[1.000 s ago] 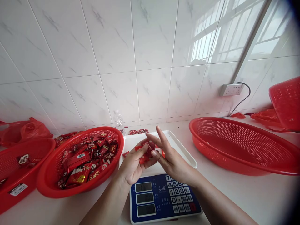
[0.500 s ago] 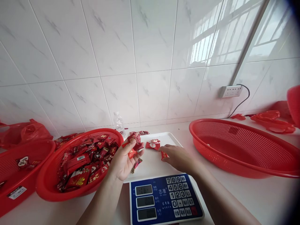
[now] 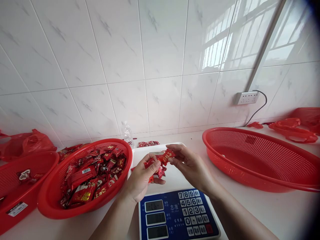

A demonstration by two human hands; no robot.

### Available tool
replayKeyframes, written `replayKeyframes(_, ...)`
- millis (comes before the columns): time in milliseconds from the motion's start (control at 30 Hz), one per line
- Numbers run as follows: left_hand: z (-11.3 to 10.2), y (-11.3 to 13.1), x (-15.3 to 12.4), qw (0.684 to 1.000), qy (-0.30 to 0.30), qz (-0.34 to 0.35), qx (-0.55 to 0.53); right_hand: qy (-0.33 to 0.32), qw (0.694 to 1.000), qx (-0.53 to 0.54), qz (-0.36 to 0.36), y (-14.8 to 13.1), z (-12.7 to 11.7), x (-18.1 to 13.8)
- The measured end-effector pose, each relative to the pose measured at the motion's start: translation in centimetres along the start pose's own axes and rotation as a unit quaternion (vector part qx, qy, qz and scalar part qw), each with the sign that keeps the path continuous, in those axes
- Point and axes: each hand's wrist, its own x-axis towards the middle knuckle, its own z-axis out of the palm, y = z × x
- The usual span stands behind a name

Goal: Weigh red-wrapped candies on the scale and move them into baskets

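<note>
My left hand [image 3: 140, 180] is closed around several red wrapped candies [image 3: 160, 172] above the white scale tray [image 3: 176, 181]. Between the thumb and fingers of my right hand [image 3: 193, 166] is another red wrapped candy [image 3: 167, 156] with gold lettering, brought up against the bunch in the left. Both hands meet over the tray, just behind the blue keypad panel of the digital scale [image 3: 175, 218]. Part of the tray is hidden by the hands.
A red basket [image 3: 45, 201] full of wrapped candies stands at left, beside another red basket [image 3: 27, 190]. At right sits a large red basket [image 3: 237, 178]. A plastic bottle [image 3: 127, 133], packets [image 3: 148, 143] and a wall socket [image 3: 247, 98] are behind.
My right hand has lifted a candy off the tray and moved left to my left hand. The left hand has shifted right and down; candies that lay on the tray are no longer visible there.
</note>
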Motion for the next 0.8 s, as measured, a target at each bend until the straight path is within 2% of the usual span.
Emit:
replayKeyframes(133,0.3,-0.4,-0.1,0.999,-0.024,-0.001,0.039,-0.017,1.000,0.006,0.021,-0.5,0.5,-0.3)
replayKeyframes(233,0.5,-0.6,-0.1,0.998,-0.031,-0.004,0.047,-0.022,0.999,-0.033,0.033,-0.7,0.7,-0.4)
replayKeyframes(367,0.8,-0.7,0.0,0.999,-0.019,0.002,0.036,-0.022,0.995,-0.093,0.017,-0.9,0.6,-0.2)
replayKeyframes(467,0.6,-0.4,0.3,1.000,0.024,0.016,0.007,-0.022,0.988,-0.156,-0.003,-1.3,-0.5,0.0)
replayKeyframes(567,-0.3,0.1,0.5,0.993,0.098,0.033,-0.058,-0.053,0.960,-0.270,0.051,-1.4,-2.6,0.1)
replayKeyframes(667,-1.2,0.8,0.6,0.977,0.160,0.065,-0.122,-0.133,0.911,-0.369,0.128,-0.6,-4.7,-0.1)
replayKeyframes(800,-1.8,1.7,0.5,0.967,0.191,0.078,-0.148,-0.187,0.871,-0.410,0.194,0.8,-5.6,0.0)
